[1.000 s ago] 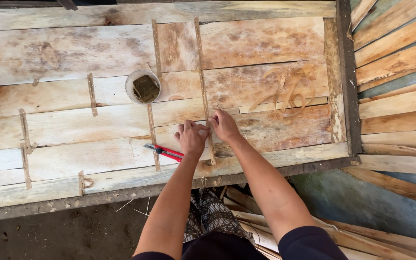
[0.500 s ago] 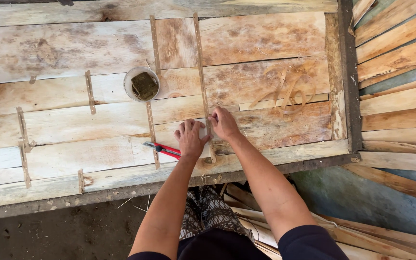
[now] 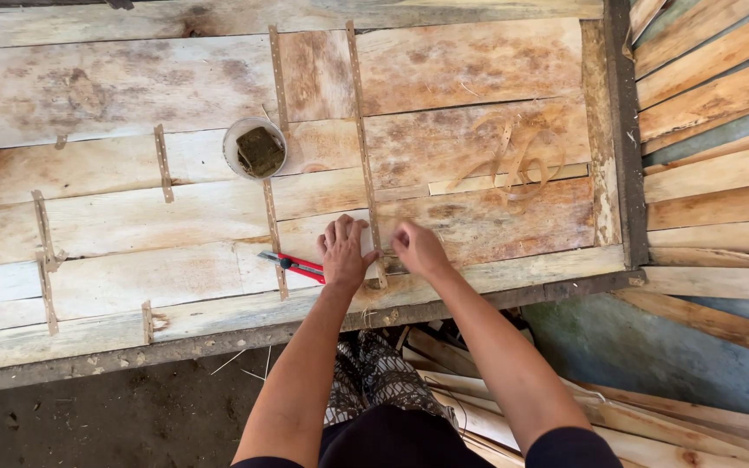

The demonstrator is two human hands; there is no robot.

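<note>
Little has moved: left hand [image 3: 344, 251] and right hand [image 3: 418, 249] still press flat, grasping nothing, on the thin tape strip [image 3: 361, 147], laid nearly to the counter's [image 3: 478, 61] near edge.

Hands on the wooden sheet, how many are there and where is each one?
2. The left hand lies flat on the wooden sheet, beside the red utility knife. The right hand presses just right of the thin vertical strip. No other hands show.

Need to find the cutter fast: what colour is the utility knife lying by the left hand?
Red, with a dark blade end; the utility knife shows best in the head view.
</note>
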